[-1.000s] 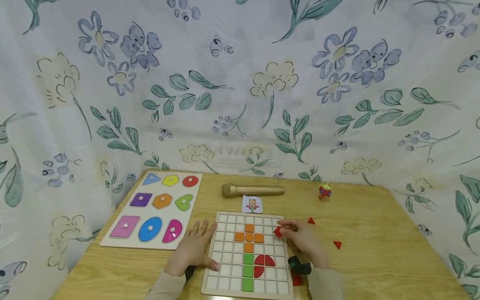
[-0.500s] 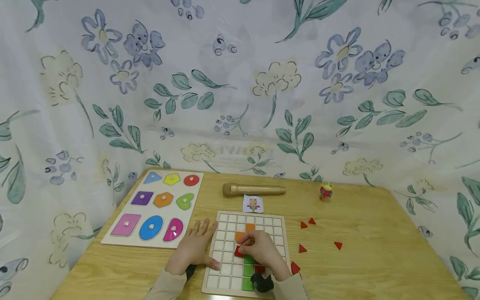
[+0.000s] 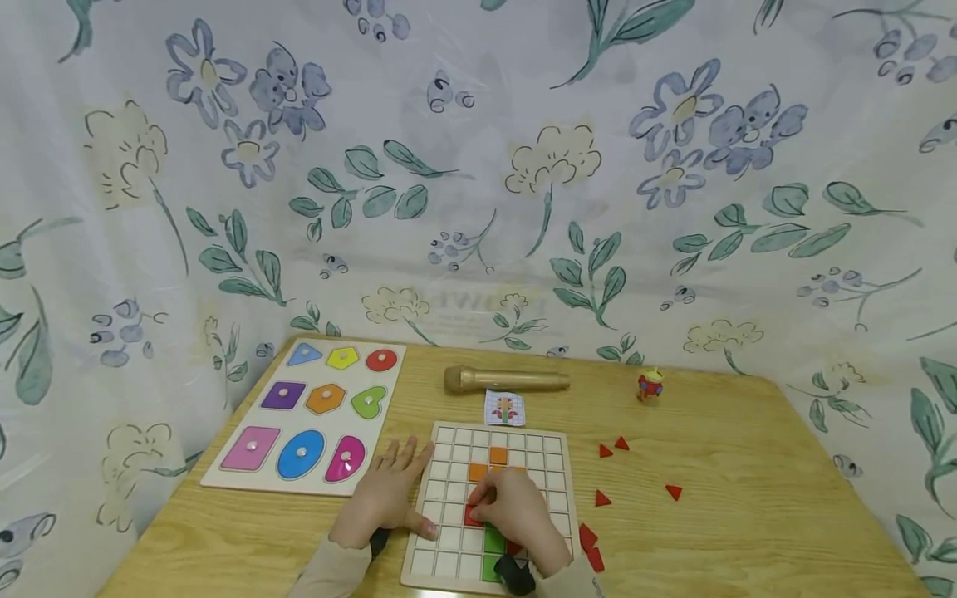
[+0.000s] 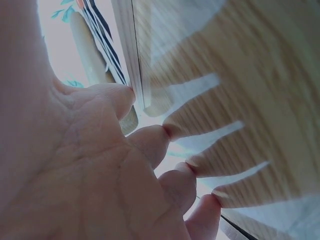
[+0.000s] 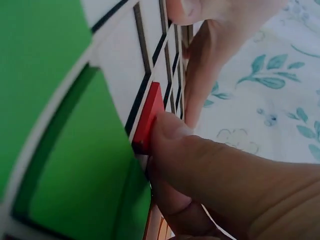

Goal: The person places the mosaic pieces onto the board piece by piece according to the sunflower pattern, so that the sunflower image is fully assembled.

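My right hand (image 3: 517, 505) pinches a flat red tile (image 3: 473, 516) over the wooden grid board (image 3: 449, 540), at the cell left of the green tiles (image 3: 494, 540). Up close in the right wrist view, the thumb (image 5: 175, 132) presses on the tile (image 5: 148, 122), which stands slightly proud of the grid. My left hand (image 3: 385, 502) lies with fingers spread, its thumb on the board's left edge and its other fingers on the table. Orange tiles (image 3: 498, 455) sit higher on the board. The right hand hides some tiles, including most of a red one (image 3: 513, 547).
Several red triangles (image 3: 603, 498) and two other red pieces (image 3: 588, 536) lie right of the board. Behind it are a small picture card (image 3: 504, 408) and a gold microphone (image 3: 508, 379). A shape puzzle (image 3: 254, 403) lies left; a toy figure (image 3: 650, 384) stands back right.
My right hand has carried the red tile from the board's right edge leftward across the grid, then slightly nearer to me, down to a cell beside the green column. The left hand stays put.
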`<move>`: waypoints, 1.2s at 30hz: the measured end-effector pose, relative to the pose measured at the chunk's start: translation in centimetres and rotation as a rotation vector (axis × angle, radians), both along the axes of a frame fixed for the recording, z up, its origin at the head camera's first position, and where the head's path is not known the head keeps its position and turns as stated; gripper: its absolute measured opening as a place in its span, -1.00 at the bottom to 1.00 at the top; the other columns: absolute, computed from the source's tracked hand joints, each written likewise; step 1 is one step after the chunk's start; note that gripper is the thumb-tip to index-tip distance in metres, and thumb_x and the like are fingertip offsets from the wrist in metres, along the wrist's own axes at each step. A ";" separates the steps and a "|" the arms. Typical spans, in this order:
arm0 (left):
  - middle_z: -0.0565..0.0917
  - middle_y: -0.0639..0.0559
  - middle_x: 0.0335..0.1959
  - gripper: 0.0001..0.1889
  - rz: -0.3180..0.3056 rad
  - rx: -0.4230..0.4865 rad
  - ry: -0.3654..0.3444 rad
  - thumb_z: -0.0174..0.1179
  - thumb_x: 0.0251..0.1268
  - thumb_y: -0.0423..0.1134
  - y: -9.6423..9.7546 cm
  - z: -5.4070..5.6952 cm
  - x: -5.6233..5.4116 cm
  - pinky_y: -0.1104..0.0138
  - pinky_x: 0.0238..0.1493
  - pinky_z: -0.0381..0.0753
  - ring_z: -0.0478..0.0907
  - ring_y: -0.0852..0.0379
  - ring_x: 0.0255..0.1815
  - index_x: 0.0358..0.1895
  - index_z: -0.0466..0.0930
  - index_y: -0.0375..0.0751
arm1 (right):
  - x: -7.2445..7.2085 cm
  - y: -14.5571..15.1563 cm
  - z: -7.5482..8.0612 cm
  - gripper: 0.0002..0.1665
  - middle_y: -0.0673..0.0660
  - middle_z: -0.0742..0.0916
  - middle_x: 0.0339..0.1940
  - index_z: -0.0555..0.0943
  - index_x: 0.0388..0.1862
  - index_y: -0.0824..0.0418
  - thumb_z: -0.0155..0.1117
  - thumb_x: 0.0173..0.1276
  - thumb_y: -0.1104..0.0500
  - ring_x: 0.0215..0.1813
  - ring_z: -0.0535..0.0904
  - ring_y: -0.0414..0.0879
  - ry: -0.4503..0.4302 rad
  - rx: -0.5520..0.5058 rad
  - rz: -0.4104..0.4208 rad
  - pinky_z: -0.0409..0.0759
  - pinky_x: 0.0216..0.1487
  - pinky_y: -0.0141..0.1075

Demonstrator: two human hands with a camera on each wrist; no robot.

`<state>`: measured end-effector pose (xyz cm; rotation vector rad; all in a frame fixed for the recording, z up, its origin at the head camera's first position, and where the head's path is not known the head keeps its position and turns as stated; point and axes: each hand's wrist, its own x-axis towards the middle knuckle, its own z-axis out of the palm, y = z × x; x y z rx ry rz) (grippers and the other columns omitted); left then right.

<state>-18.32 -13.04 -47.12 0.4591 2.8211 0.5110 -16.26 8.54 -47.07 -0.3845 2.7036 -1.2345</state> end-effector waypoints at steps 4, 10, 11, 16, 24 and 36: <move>0.08 -0.35 0.53 0.28 0.000 0.003 -0.003 0.52 -0.41 0.27 0.0 -0.2 -0.1 -0.26 0.46 0.01 -0.09 -0.45 0.53 0.51 0.10 -0.17 | 0.0 0.1 -0.1 -0.89 -0.08 0.69 -0.56 0.71 -0.47 0.12 0.50 0.06 0.28 -0.52 0.48 -0.34 0.014 0.003 0.023 0.43 -0.47 -0.43; 0.09 -0.36 0.52 0.29 -0.006 0.006 0.007 0.53 -0.41 0.26 -0.2 -0.2 0.0 -0.28 0.44 0.02 -0.07 -0.47 0.52 0.51 0.09 -0.19 | -0.8 1.5 -0.1 -0.86 -0.02 0.68 -0.46 0.70 -0.29 0.21 0.45 0.14 0.28 -0.44 0.49 -0.28 -0.031 -0.106 0.052 0.46 -0.43 -0.45; 0.09 -0.36 0.52 0.29 -0.004 0.007 0.008 0.53 -0.42 0.26 -0.2 -0.2 0.0 -0.28 0.44 0.02 -0.08 -0.47 0.52 0.51 0.09 -0.18 | -1.0 2.0 0.0 -0.85 0.01 0.68 -0.45 0.69 -0.26 0.23 0.43 0.16 0.28 -0.43 0.49 -0.26 -0.034 -0.129 0.050 0.46 -0.43 -0.44; 0.08 -0.36 0.53 0.30 -0.012 0.008 0.013 0.53 -0.42 0.28 -0.2 -0.4 -0.2 -0.29 0.44 0.02 -0.09 -0.48 0.52 0.51 0.08 -0.18 | -2.0 5.2 0.2 -0.73 0.14 0.71 -0.35 0.65 -0.08 0.36 0.36 0.26 0.28 -0.39 0.52 -0.22 -0.072 -0.253 0.061 0.48 -0.43 -0.45; 0.09 -0.37 0.52 0.30 -0.010 0.003 0.020 0.54 -0.42 0.24 0.0 0.1 0.0 -0.28 0.43 0.04 -0.08 -0.48 0.52 0.51 0.08 -0.20 | -2.4 10.3 -0.4 -0.64 0.20 0.71 -0.32 0.56 0.05 0.47 0.28 0.32 0.31 -0.41 0.52 -0.30 -0.099 -0.368 -0.046 0.46 -0.43 -0.47; 0.10 -0.39 0.51 0.28 -0.013 0.013 0.016 0.55 -0.41 0.22 0.0 0.3 0.2 -0.29 0.43 0.04 -0.07 -0.49 0.51 0.50 0.10 -0.22 | 0.2 16.0 -1.9 -0.58 -0.04 0.70 -0.34 0.55 0.00 0.50 0.34 0.29 0.21 -0.36 0.57 -0.34 -0.151 -0.382 0.091 0.53 -0.41 -0.49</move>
